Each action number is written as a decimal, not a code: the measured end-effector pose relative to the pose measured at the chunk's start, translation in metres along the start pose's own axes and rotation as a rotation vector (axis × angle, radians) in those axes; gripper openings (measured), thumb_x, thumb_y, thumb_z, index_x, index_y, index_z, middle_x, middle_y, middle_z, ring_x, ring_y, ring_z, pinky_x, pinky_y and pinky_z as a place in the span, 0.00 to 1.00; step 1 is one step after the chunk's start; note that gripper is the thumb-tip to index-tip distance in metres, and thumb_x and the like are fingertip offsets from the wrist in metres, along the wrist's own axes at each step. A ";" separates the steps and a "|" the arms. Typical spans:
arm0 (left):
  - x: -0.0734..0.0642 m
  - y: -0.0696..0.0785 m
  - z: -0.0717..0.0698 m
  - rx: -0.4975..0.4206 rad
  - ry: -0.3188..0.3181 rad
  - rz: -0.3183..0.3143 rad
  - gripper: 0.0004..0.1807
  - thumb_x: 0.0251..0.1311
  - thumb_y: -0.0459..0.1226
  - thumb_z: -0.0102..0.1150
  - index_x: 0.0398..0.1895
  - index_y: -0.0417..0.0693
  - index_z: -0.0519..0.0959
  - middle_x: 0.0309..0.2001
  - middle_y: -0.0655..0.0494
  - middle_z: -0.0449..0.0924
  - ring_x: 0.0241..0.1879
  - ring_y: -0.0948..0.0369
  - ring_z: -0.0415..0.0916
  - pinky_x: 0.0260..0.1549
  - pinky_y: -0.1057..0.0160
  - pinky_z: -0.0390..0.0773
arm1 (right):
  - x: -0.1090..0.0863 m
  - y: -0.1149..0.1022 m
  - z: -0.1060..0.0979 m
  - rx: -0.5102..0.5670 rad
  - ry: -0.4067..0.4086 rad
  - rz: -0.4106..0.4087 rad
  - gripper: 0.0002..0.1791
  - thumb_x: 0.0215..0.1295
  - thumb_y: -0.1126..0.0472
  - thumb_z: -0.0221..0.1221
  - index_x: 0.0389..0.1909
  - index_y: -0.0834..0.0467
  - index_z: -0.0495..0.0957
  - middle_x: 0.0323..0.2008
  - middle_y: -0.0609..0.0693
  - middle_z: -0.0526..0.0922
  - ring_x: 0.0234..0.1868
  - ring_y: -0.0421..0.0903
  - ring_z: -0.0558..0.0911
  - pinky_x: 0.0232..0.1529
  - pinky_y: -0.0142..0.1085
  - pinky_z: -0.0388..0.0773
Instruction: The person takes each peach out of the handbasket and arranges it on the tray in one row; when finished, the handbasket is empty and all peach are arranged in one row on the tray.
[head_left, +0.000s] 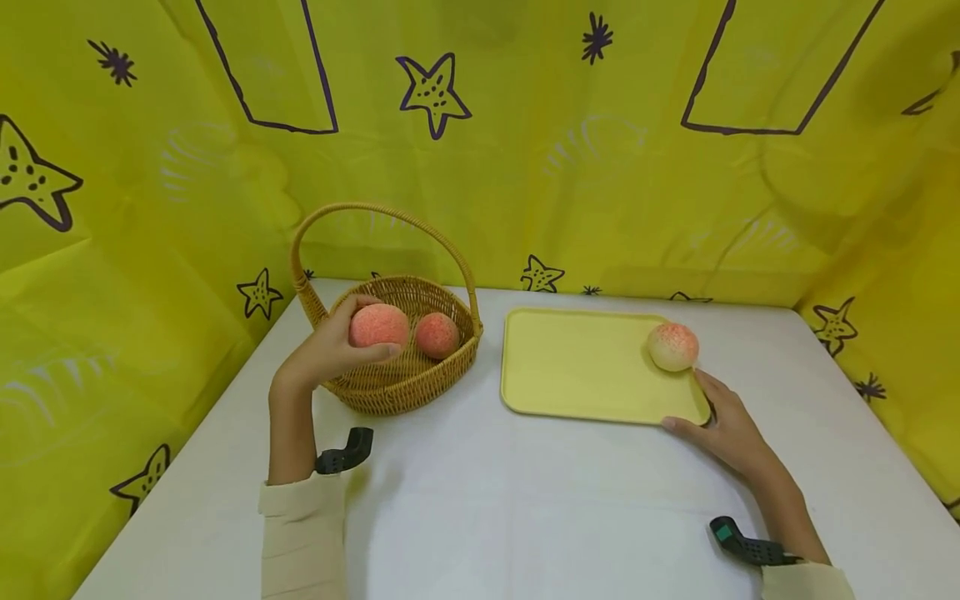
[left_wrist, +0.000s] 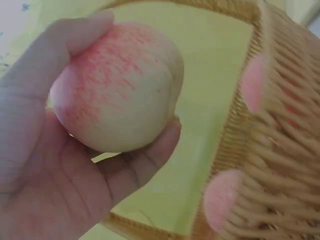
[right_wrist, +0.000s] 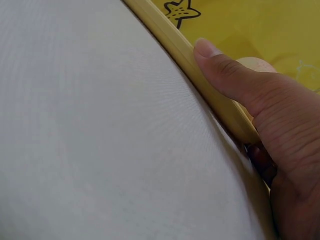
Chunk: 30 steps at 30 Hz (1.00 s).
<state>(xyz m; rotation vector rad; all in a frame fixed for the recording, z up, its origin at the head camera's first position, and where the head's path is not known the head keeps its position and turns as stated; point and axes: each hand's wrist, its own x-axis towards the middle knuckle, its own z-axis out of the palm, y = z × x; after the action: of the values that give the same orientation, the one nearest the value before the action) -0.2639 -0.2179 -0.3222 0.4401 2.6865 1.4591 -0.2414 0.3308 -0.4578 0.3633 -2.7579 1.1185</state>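
Observation:
My left hand [head_left: 330, 342] grips a peach [head_left: 379, 326] over the wicker basket [head_left: 397, 398], thumb on one side and fingers curled round the other. The left wrist view shows this peach [left_wrist: 125, 90] as cream with a red blush. A pink-red peach [head_left: 437, 336] lies inside the basket, and a second peach [left_wrist: 222, 200] shows there in the left wrist view, hidden in the head view. My right hand [head_left: 723, 425] holds the near right corner of a yellow tray [head_left: 577, 367], thumb on its front rim. One peach [head_left: 673, 347] sits at the tray's right end, just beyond the fingertips.
The basket's tall arched handle [head_left: 390, 213] rises above and behind the left hand. Basket and tray stand side by side on a white table [head_left: 480, 500]. A yellow patterned cloth [head_left: 525, 183] closes off the back and sides.

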 end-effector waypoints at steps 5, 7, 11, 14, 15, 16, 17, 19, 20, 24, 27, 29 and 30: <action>-0.002 0.018 0.006 -0.042 -0.005 0.092 0.35 0.54 0.41 0.70 0.62 0.49 0.63 0.59 0.49 0.68 0.51 0.50 0.75 0.46 0.53 0.81 | -0.001 0.000 0.000 -0.002 -0.001 0.005 0.55 0.56 0.51 0.70 0.77 0.61 0.46 0.70 0.76 0.55 0.68 0.77 0.55 0.62 0.72 0.52; -0.002 0.026 0.013 -0.040 -0.017 0.128 0.35 0.53 0.41 0.71 0.62 0.52 0.64 0.58 0.50 0.71 0.50 0.51 0.76 0.45 0.54 0.82 | -0.001 0.000 -0.001 -0.003 0.000 0.006 0.55 0.56 0.52 0.70 0.77 0.61 0.46 0.70 0.76 0.55 0.68 0.77 0.55 0.62 0.72 0.51; 0.004 0.041 0.030 -0.064 -0.066 0.182 0.34 0.52 0.41 0.72 0.62 0.57 0.66 0.56 0.52 0.74 0.51 0.53 0.77 0.46 0.54 0.82 | -0.001 -0.001 -0.002 -0.003 0.000 0.008 0.55 0.56 0.52 0.70 0.77 0.61 0.46 0.70 0.76 0.55 0.68 0.77 0.54 0.61 0.73 0.51; 0.012 0.049 0.048 -0.087 -0.096 0.207 0.35 0.52 0.41 0.73 0.63 0.59 0.66 0.56 0.52 0.74 0.52 0.54 0.77 0.47 0.54 0.81 | -0.001 -0.002 -0.001 0.001 0.003 0.004 0.55 0.56 0.52 0.70 0.77 0.62 0.47 0.70 0.76 0.55 0.68 0.77 0.55 0.61 0.73 0.51; 0.016 0.051 0.055 -0.102 -0.104 0.207 0.35 0.52 0.41 0.73 0.63 0.59 0.67 0.56 0.52 0.75 0.52 0.54 0.77 0.47 0.54 0.81 | -0.001 -0.003 -0.001 0.002 0.004 0.003 0.55 0.56 0.52 0.70 0.77 0.62 0.47 0.70 0.76 0.55 0.68 0.77 0.55 0.61 0.73 0.51; 0.019 0.053 0.062 -0.114 -0.111 0.209 0.35 0.52 0.40 0.73 0.63 0.59 0.67 0.56 0.52 0.75 0.51 0.54 0.77 0.47 0.54 0.81 | -0.001 -0.003 -0.001 0.002 0.004 0.001 0.55 0.56 0.52 0.70 0.77 0.62 0.47 0.70 0.76 0.55 0.68 0.77 0.55 0.61 0.72 0.52; 0.021 0.054 0.070 -0.110 -0.112 0.212 0.35 0.52 0.41 0.73 0.63 0.59 0.67 0.56 0.53 0.75 0.51 0.55 0.77 0.47 0.55 0.81 | -0.001 -0.004 -0.001 0.002 0.001 0.001 0.55 0.56 0.52 0.70 0.77 0.61 0.47 0.70 0.76 0.55 0.68 0.77 0.55 0.62 0.72 0.51; 0.027 0.056 0.085 -0.140 -0.132 0.204 0.35 0.51 0.41 0.73 0.63 0.58 0.67 0.56 0.52 0.75 0.51 0.54 0.77 0.47 0.55 0.81 | -0.002 -0.004 -0.001 0.000 -0.002 0.005 0.55 0.56 0.52 0.69 0.77 0.61 0.47 0.70 0.76 0.55 0.68 0.77 0.55 0.62 0.72 0.51; 0.029 0.056 0.093 -0.153 -0.143 0.194 0.35 0.51 0.41 0.73 0.63 0.58 0.67 0.56 0.52 0.75 0.52 0.55 0.77 0.47 0.55 0.81 | -0.002 -0.004 0.000 0.000 -0.003 0.007 0.55 0.56 0.52 0.69 0.77 0.61 0.47 0.70 0.76 0.55 0.68 0.77 0.55 0.62 0.72 0.51; 0.037 0.057 0.123 -0.167 -0.187 0.139 0.37 0.50 0.42 0.73 0.62 0.56 0.64 0.57 0.51 0.74 0.53 0.56 0.77 0.47 0.56 0.81 | -0.002 -0.003 0.000 0.000 -0.005 0.007 0.55 0.56 0.52 0.70 0.77 0.61 0.47 0.70 0.76 0.55 0.68 0.77 0.55 0.61 0.73 0.51; 0.046 0.057 0.145 -0.165 -0.203 0.096 0.37 0.50 0.43 0.73 0.62 0.53 0.63 0.56 0.50 0.75 0.52 0.57 0.77 0.47 0.58 0.80 | -0.002 -0.002 -0.001 0.000 -0.002 0.002 0.54 0.56 0.52 0.69 0.77 0.61 0.47 0.70 0.76 0.55 0.68 0.77 0.55 0.61 0.73 0.51; 0.054 0.056 0.159 -0.169 -0.208 0.079 0.38 0.50 0.43 0.73 0.62 0.52 0.63 0.55 0.50 0.76 0.52 0.58 0.77 0.48 0.59 0.80 | -0.001 -0.001 -0.002 0.002 0.000 -0.003 0.54 0.56 0.52 0.70 0.77 0.61 0.47 0.70 0.76 0.55 0.68 0.77 0.55 0.62 0.73 0.51; 0.058 0.055 0.165 -0.180 -0.212 0.072 0.38 0.50 0.43 0.73 0.62 0.53 0.63 0.55 0.50 0.76 0.52 0.58 0.77 0.48 0.60 0.80 | -0.001 -0.001 -0.002 0.002 0.001 -0.002 0.55 0.56 0.52 0.69 0.77 0.61 0.47 0.70 0.76 0.55 0.68 0.77 0.55 0.62 0.73 0.51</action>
<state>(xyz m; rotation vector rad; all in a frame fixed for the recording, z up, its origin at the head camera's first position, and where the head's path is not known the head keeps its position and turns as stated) -0.2777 -0.0390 -0.3625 0.6444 2.3764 1.5576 -0.2401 0.3317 -0.4563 0.3652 -2.7558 1.1203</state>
